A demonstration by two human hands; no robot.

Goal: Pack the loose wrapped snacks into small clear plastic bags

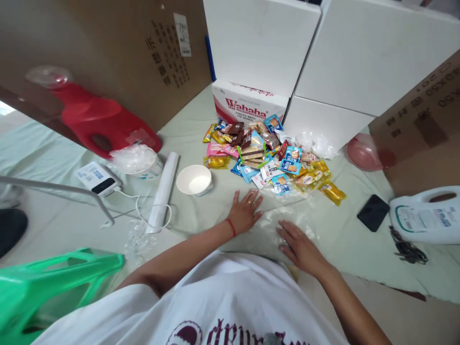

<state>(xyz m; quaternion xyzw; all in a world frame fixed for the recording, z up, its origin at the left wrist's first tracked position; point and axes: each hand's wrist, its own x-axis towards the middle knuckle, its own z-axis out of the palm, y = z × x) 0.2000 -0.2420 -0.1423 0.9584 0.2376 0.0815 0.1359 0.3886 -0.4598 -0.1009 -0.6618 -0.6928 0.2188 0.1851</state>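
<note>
While both hands press flat, fingers spread wide, the left hand (245,210) and right hand (297,243) pin a clear crinkled plastic sheet (276,221) lying between them; the colourful snack-packet pile (268,155) lies just beyond, nearer the left.

Both hands lie flat on a clear plastic sheet (283,218) spread on the cloth-covered surface (194,132), the left hand (245,209) to the left of and slightly beyond the right hand (296,243). Just beyond the hands lies a heap of snack packets (268,155), and behind the heap stands a Wahaha carton (247,103) with stacked boxes (309,52) above and beside it. Left of the left hand sits a paper bowl (196,180), then a roll (163,191) lying lengthwise, then a power bank (98,178) with its cable. Right of the right hand, well apart, lie a phone (373,212) and, further right, a jug (426,215) on its side.
</note>
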